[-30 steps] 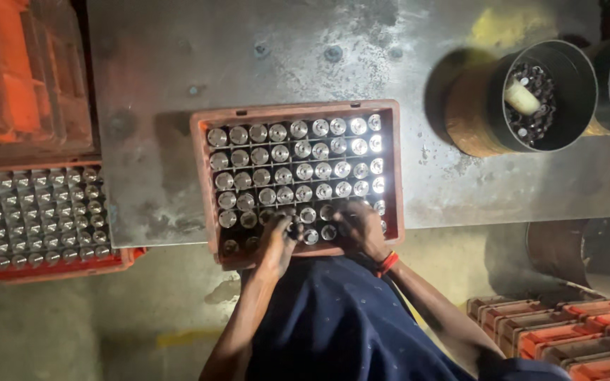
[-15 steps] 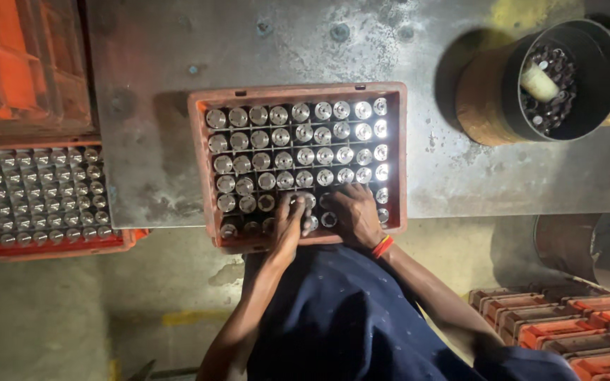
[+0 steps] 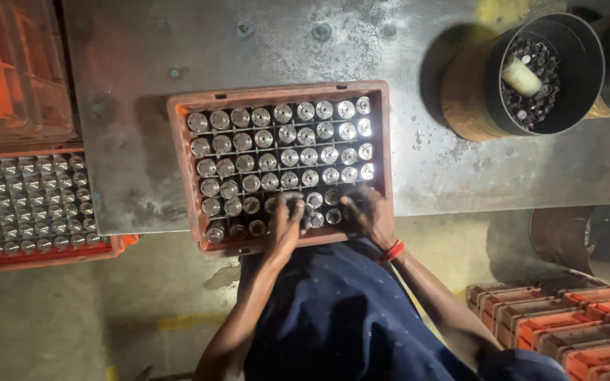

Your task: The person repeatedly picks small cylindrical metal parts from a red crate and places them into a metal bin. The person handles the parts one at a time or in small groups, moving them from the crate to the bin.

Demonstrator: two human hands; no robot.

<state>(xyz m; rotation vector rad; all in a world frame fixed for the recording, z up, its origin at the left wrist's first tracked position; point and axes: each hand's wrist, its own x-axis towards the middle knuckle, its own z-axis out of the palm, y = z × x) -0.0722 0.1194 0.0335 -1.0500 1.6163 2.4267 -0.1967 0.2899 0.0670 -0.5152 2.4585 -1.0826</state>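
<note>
An orange plastic crate (image 3: 181,162) with a grid of cells sits on a grey metal table (image 3: 128,70). Shiny metal cylinders (image 3: 289,156) stand upright in nearly all of its cells. My left hand (image 3: 287,224) rests on the near rows at the crate's middle, fingers curled down onto the cylinder tops. My right hand (image 3: 368,215), an orange band at the wrist, lies over the near right corner of the crate with fingers bent among the cylinders. Whether either hand grips a cylinder is hidden by the fingers.
A second orange crate (image 3: 30,204) of metal cylinders sits at the left, an orange bin (image 3: 8,70) behind it. A black round bucket (image 3: 531,77) holding small parts stands at the table's far right. Stacked orange crates (image 3: 573,317) lie on the floor at the lower right.
Both hands have slid a little along the crate's near rows, the right hand toward the corner. The view has shifted so the crate sits higher in the picture.
</note>
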